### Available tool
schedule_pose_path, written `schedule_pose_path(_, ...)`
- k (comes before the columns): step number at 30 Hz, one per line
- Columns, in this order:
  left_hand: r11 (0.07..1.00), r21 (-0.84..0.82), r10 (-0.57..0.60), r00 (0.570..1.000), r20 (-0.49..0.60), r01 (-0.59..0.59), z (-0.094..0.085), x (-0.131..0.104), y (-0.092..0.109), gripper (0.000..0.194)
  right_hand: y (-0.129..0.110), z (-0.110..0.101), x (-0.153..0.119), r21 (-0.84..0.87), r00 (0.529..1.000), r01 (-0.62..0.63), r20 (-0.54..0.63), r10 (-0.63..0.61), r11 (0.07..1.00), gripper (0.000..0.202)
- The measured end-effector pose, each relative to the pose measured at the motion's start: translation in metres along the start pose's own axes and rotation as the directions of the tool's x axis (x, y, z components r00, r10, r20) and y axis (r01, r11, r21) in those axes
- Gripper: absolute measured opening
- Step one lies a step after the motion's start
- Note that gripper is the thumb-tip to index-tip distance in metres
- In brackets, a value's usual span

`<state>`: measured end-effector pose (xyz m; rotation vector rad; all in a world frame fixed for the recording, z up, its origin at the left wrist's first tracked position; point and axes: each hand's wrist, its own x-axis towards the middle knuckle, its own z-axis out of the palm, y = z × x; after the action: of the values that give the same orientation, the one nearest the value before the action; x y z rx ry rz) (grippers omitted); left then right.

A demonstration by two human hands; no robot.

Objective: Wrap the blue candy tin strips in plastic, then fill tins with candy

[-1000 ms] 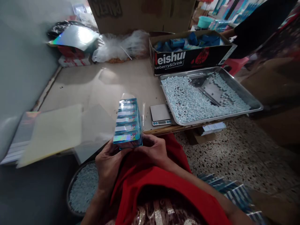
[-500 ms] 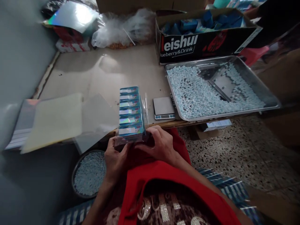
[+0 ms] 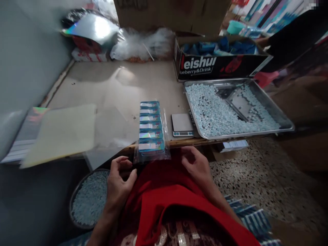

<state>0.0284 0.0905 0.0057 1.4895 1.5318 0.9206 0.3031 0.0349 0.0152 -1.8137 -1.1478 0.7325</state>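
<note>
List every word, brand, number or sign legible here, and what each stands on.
"eishui", after a partly cut-off red letter: black carton.
"ueberry&Drink", start cut off: same carton, below.
Red emblem on that carton: blurred.
Print on the row of blue boxes: too small and blurred.
Scale display and buttons: too small.
Back cardboard box lettering: too blurred.

My left hand (image 3: 120, 181) and right hand (image 3: 199, 166) hang apart, fingers (image 3: 120, 160) loosely curled, thumbs (image 3: 132, 178) parted from them, both forearms (image 3: 224, 206) angled inward.
</note>
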Motion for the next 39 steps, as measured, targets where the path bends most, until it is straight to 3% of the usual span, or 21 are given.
schedule_pose_path(3, 0.987, -0.054, 0.160, 0.971, 0.180, -0.152, -0.010, 0.025, 0.004, 0.101, -0.018, -0.001, 0.017, 0.230, 0.997, 0.036, -0.079, -0.018, 0.972, 0.027)
schedule_pose_path(5, 0.969, -0.182, 0.220, 0.917, 0.331, -0.166, -0.010, 0.048, 0.005, 0.123, -0.034, 0.002, 0.026, 0.243, 0.993, 0.113, -0.007, -0.114, 0.964, 0.036)
schedule_pose_path(7, 0.937, -0.331, 0.247, 0.878, 0.410, -0.110, -0.007, 0.066, 0.007, 0.130, -0.043, 0.007, 0.031, 0.183, 0.978, 0.160, 0.101, -0.181, 0.970, 0.046)
schedule_pose_path(9, 0.907, -0.418, 0.255, 0.859, 0.444, -0.053, 0.000, 0.072, 0.010, 0.130, -0.043, 0.011, 0.029, 0.186, 0.961, 0.121, 0.224, -0.162, 0.975, 0.058)
schedule_pose_path(11, 0.898, -0.440, 0.251, 0.855, 0.455, -0.030, 0.009, 0.064, 0.016, 0.136, -0.035, 0.015, 0.022, 0.252, 0.931, 0.077, 0.327, -0.160, 0.965, 0.084)
schedule_pose_path(14, 0.938, -0.335, 0.218, 0.905, 0.365, -0.091, 0.024, 0.042, 0.024, 0.131, -0.022, 0.022, 0.010, 0.198, 0.920, 0.248, 0.258, -0.295, 0.948, 0.136)
schedule_pose_path(15, 0.951, -0.283, 0.211, 0.927, 0.310, -0.122, 0.028, 0.036, 0.026, 0.123, -0.019, 0.025, 0.007, 0.130, 0.921, 0.318, 0.194, -0.339, 0.939, 0.135)
schedule_pose_path(16, 0.960, -0.236, 0.209, 0.943, 0.260, -0.148, 0.030, 0.031, 0.028, 0.114, -0.017, 0.027, 0.005, 0.073, 0.915, 0.366, 0.152, -0.373, 0.928, 0.121)
schedule_pose_path(18, 0.965, -0.203, 0.213, 0.952, 0.221, -0.168, 0.028, 0.028, 0.033, 0.106, -0.017, 0.033, 0.005, 0.010, 0.899, 0.426, 0.109, -0.425, 0.905, 0.071)
schedule_pose_path(20, 0.965, -0.220, 0.205, 0.935, 0.288, -0.143, 0.014, 0.032, 0.042, 0.108, -0.019, 0.036, 0.006, -0.068, 0.903, 0.429, 0.025, -0.429, 0.901, 0.034)
schedule_pose_path(22, 0.970, -0.213, 0.200, 0.889, 0.412, -0.120, -0.008, 0.045, 0.054, 0.110, -0.023, 0.038, 0.008, -0.206, 0.916, 0.361, -0.107, -0.387, 0.910, 0.022)
schedule_pose_path(24, 0.971, -0.201, 0.212, 0.851, 0.480, -0.128, -0.026, 0.068, 0.065, 0.108, -0.026, 0.037, 0.008, -0.288, 0.926, 0.288, -0.159, -0.343, 0.913, 0.021)
schedule_pose_path(26, 0.961, -0.233, 0.241, 0.869, 0.431, -0.151, -0.032, 0.100, 0.072, 0.101, -0.028, 0.037, 0.005, -0.286, 0.926, 0.318, -0.109, -0.360, 0.904, 0.025)
schedule_pose_path(28, 0.934, -0.313, 0.260, 0.926, 0.274, -0.170, -0.021, 0.139, 0.073, 0.085, -0.029, 0.036, 0.001, -0.276, 0.901, 0.389, -0.085, -0.426, 0.879, 0.028)
schedule_pose_path(30, 0.908, -0.381, 0.227, 0.969, 0.092, -0.176, 0.002, 0.180, 0.071, 0.067, -0.029, 0.033, -0.006, -0.285, 0.862, 0.469, -0.057, -0.503, 0.836, 0.033)
schedule_pose_path(31, 0.905, -0.395, 0.207, 0.975, 0.076, -0.161, 0.014, 0.198, 0.071, 0.063, -0.028, 0.031, -0.009, -0.281, 0.843, 0.508, -0.035, -0.537, 0.814, 0.036)
schedule_pose_path(33, 0.912, -0.404, 0.168, 0.966, 0.196, -0.077, 0.036, 0.228, 0.072, 0.060, -0.027, 0.025, -0.013, -0.238, 0.825, 0.545, -0.024, -0.565, 0.804, 0.042)
schedule_pose_path(35, 0.912, -0.410, 0.136, 0.919, 0.370, 0.030, 0.051, 0.246, 0.075, 0.057, -0.024, 0.019, -0.011, -0.186, 0.860, 0.472, -0.117, -0.497, 0.862, 0.041)
schedule_pose_path(37, 0.891, -0.443, 0.116, 0.893, 0.434, 0.099, 0.058, 0.252, 0.078, 0.049, -0.022, 0.016, -0.002, -0.098, 0.926, 0.289, -0.225, -0.304, 0.952, 0.031)
schedule_pose_path(39, 0.858, -0.497, 0.102, 0.906, 0.410, 0.129, 0.062, 0.251, 0.080, 0.041, -0.022, 0.017, 0.011, 0.062, 0.972, 0.102, -0.217, -0.086, 0.993, 0.026)
